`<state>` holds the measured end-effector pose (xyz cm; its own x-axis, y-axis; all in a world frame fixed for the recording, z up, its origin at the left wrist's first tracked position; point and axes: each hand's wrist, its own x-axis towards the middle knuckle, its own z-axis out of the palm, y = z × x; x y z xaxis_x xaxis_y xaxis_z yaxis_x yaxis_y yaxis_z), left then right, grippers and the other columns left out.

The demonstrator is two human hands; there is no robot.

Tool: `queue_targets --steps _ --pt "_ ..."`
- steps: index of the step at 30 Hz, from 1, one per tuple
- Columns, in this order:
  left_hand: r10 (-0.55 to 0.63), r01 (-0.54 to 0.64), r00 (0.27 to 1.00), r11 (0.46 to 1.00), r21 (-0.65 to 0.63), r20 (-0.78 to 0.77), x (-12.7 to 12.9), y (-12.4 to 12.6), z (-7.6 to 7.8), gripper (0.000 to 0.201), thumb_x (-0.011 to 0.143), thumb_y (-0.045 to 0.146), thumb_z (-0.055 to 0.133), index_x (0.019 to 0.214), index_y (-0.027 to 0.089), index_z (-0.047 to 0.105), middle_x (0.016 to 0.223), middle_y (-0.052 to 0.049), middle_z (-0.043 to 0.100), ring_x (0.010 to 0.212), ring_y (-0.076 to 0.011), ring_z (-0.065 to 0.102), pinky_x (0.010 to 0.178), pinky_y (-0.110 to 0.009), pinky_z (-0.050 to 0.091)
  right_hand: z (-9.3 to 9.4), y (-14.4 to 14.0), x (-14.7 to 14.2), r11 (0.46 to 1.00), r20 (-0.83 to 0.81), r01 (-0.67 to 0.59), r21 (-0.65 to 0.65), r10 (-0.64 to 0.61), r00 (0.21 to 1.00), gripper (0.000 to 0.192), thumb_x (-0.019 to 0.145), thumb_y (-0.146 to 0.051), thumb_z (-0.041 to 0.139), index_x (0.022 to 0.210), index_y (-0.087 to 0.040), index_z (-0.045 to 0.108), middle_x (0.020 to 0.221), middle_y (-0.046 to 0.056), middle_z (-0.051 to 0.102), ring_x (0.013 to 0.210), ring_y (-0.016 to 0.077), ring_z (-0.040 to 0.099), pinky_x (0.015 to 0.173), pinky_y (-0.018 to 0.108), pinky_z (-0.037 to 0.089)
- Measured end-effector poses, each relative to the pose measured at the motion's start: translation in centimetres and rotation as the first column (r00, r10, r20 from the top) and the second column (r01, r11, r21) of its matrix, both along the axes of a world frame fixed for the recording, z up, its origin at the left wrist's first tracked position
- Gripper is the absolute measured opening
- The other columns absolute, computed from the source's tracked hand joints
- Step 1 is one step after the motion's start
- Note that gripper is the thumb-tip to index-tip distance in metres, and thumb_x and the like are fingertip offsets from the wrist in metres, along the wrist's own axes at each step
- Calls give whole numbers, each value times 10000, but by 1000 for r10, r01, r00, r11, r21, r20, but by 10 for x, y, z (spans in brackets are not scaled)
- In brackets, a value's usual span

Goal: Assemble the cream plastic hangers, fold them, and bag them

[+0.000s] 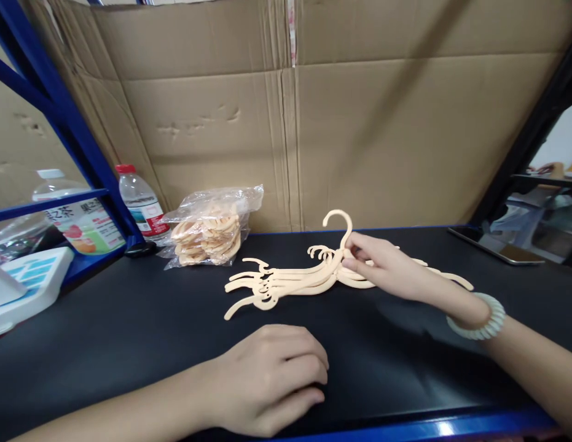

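My right hand [382, 264] pinches a cream-coloured folding hanger [308, 277] at the base of its upright hook, thumb and fingers closed on it. It belongs to a loose pile of similar hangers on the black tabletop, with several smaller hooks [320, 252] showing just behind. Their jointed arms fan out to the left and right, and my right hand covers part of the right side. My left hand [279, 377] rests on the tabletop nearer me, fingers curled together, with nothing visible in it.
A clear plastic bag of folded cream hangers [209, 236] lies at the back left beside a red-capped bottle [141, 202]. A phone-like flat device [495, 245] lies at the back right. A white and blue tray [32, 285] stands far left. Cardboard [382, 135] walls the back.
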<state>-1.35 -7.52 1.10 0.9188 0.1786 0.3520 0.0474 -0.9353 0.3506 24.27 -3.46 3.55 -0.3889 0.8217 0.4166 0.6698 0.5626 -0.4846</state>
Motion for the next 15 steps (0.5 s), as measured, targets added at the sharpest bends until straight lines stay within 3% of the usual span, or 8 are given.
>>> queue_targets --steps 2,4,10,15 --pt "0 5 999 992 127 -40 0 -1 2 119 883 135 498 973 138 575 950 -111 659 912 -199 600 828 -309 491 -4 -4 -5 1000 89 0 -10 0 996 158 908 -303 470 802 -188 487 745 -2 530 626 125 459 574 248 354" --pt "60 -52 997 983 177 -40 -1 1 3 135 886 141 492 996 147 570 968 -100 650 949 -205 585 871 -325 473 -8 -7 -9 999 162 5 -44 3 987 156 891 -275 487 760 -190 478 726 -9 538 608 120 465 557 241 337" --pt "278 -255 954 949 185 -111 -3 5 -2 196 886 175 494 1071 185 558 1135 -77 594 1071 -220 524 950 -376 424 -15 -8 -9 993 362 103 -52 -77 929 138 794 -191 588 696 -188 491 648 -30 548 554 107 467 532 241 286" --pt "368 -335 918 919 207 -147 -2 7 -4 222 893 236 501 1106 202 556 1168 -74 585 1111 -234 511 989 -415 402 -20 -5 -7 990 430 133 -51 -99 898 154 784 -223 643 706 -193 514 647 -36 567 549 108 490 510 236 285"
